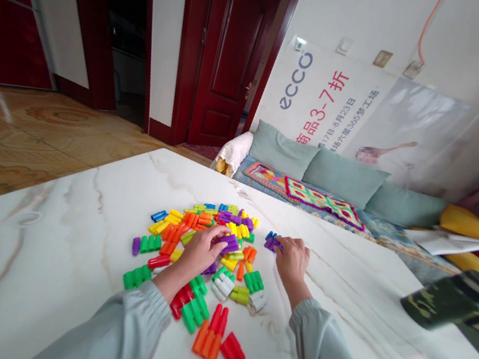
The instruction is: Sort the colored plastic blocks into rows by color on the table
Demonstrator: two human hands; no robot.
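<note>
My left hand reaches over the pile of coloured plastic pieces, its thumb and fingers closed on a purple piece. To the right of the pile, my right hand has its fingertips closed on a purple piece, which touches a blue piece on its far side. Green pieces lie beneath my left wrist. Nearer the camera, a red and orange piece sits beside a red piece. White pieces rest between my two arms.
All this lies on a white marbled table. A dark green flask stands near the right edge. Beyond the table is a sofa with pale green cushions. A dark red door is at the back.
</note>
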